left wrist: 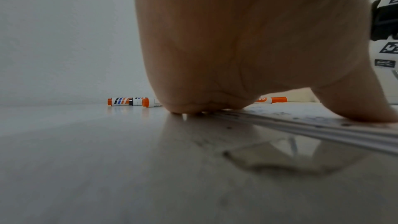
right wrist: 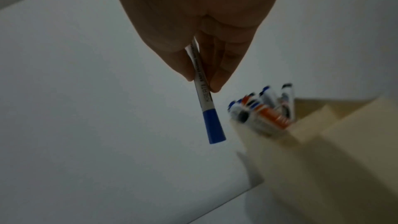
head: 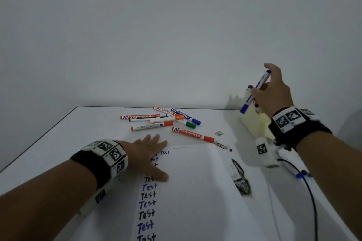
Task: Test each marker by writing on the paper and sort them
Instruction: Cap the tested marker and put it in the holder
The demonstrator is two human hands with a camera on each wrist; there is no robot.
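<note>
My right hand pinches a capped blue marker, cap down, held in the air above the left end of a cream holder. In the right wrist view the blue marker hangs from my fingertips beside the holder, which has several markers standing in one compartment. My left hand lies flat with straight fingers on the top left of the paper, which bears a column of "Test" words. A pile of loose markers lies beyond the paper, and one orange marker lies apart.
A small white device with a black cable sits right of the paper. Black ink smudges mark the table along the paper's right edge. The white table's left edge runs diagonally. A plain wall stands behind.
</note>
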